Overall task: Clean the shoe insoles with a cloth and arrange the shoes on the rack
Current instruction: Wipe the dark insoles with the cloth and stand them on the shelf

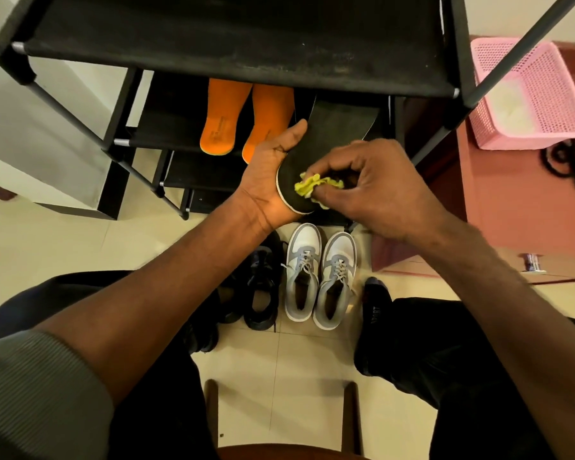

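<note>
My left hand (pixel 273 171) grips a black insole (pixel 336 127) by its heel end, the toe end pointing up toward the rack. My right hand (pixel 379 187) pinches a crumpled yellow cloth (pixel 312 187) against the insole's heel. Two orange insoles (pixel 243 121) lie side by side on a lower shelf of the black shoe rack (pixel 233 38). On the floor below my hands stand a grey-and-white pair of sneakers (pixel 319 277) and, to their left, black shoes (pixel 259 287).
A pink perforated basket (pixel 528 94) sits at the right on a reddish surface. A black cord or strap (pixel 565 161) lies near it. My legs and a socked foot (pixel 375 303) flank the shoes. A wooden stool frame (pixel 279 419) is at the bottom.
</note>
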